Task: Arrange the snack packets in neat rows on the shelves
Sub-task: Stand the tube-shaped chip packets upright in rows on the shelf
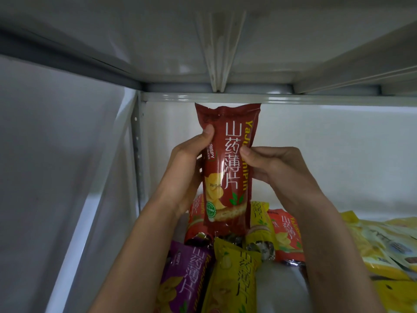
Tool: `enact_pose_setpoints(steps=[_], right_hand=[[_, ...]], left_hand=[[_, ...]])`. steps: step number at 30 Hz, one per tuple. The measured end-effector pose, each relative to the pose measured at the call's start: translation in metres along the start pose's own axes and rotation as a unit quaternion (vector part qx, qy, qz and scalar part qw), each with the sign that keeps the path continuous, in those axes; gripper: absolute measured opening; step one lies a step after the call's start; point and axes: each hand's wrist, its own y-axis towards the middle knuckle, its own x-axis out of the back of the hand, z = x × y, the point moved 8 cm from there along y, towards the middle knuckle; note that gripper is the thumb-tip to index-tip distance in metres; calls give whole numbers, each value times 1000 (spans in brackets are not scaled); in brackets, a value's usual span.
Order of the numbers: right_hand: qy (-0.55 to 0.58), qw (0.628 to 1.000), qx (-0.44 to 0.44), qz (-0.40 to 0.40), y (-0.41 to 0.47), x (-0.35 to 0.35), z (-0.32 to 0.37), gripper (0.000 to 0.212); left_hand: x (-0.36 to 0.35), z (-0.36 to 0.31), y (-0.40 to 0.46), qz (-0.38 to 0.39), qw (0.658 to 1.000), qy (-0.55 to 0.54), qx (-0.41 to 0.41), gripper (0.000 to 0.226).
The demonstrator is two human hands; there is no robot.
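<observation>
I've got the dark red packet (226, 168) upright in both hands, lifted clear of the shelf (279, 288), w/ its crimped top edge just under the white metal rail (293, 100) of the shelf above. My left hand (187, 175) wraps the packet's left edge, thumb pressed flat on the front near the top, the other fingers curled round behind where I can't see them. My right hand (277, 168) pinches the packet's right edge about mid-height, thumb on the front over the yellow lettering, fingers folded behind. The packet faces me: white Chinese characters down the middle, chips pic lower left, green leaves lower right. Directly below the packet, lying on the shelf, is a loose heap of others, not in rows yet. An orange packet (196, 220) sits just under & behind its bottom left corner; a 2nd orange packet (286, 238) lies below & right of it; a yellow packet (259, 224) is between those two, partly hidden by the red one. Nearer me, below the red packet, a purple packet (185, 279) & another yellow packet (234, 279) lie side by side, touching, their tops overlapping the orange ones. Well to the right of the red packet there's a spread of flat yellow bags (388, 247), overlapping each other. Left of the red packet stands the shelf's white upright post (137, 141) w/ holes in it.
</observation>
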Motion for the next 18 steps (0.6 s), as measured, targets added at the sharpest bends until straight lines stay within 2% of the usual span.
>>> enact_pose_setpoints(steps=[7,14,18], right_hand=[[-51,997,-24,56,-1,-8,-2,31],[5,998,52,-28,0,-2,13,20],[-17,998,50,-26,-1,-1,13,14]], left_hand=[[16,-6,1,-38,998,44,-16,39],[4,-7,-3,-21,997,70,-1,32],[-2,-7,-4,-13,998,63,-3,26]])
